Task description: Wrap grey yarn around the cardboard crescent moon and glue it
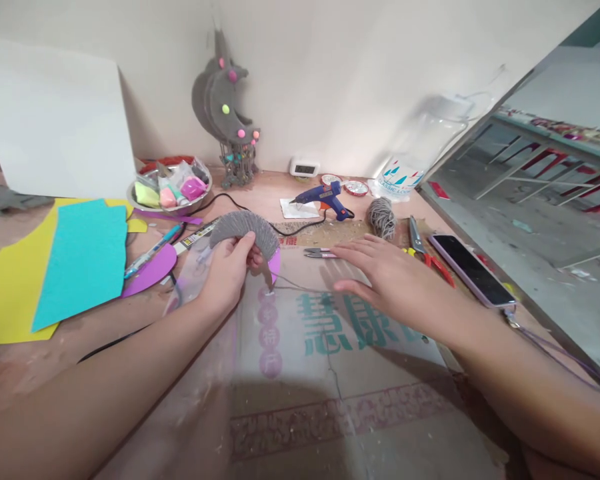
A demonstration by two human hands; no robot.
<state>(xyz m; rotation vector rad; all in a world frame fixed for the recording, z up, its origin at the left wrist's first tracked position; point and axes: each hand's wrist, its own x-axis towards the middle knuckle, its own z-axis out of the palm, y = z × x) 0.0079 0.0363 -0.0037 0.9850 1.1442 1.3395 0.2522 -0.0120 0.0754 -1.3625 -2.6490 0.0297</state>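
Head view, the only one you've got. Your left hand [229,270] is closed on the inner curve of the grey yarn-wrapped crescent [245,230], holding it just above the far edge of the printed cardboard sheet [330,373], around the middle of the worktop [10,373]. The crescent arches left to right with its horns pointing down towards you, and a thin strand of yarn trails off to the right.

Your right hand [387,277] is open and flat, palm down over the cardboard and gripping nothing, with the fingers aimed left at the crescent. So the piece sits left of that hand, and your left hand is way nearer.

Small thread snips [319,253] lie just past your right fingertips. The blue glue gun [327,199] and grey yarn ball [381,217] sit further back, toward the worktop's far edge.
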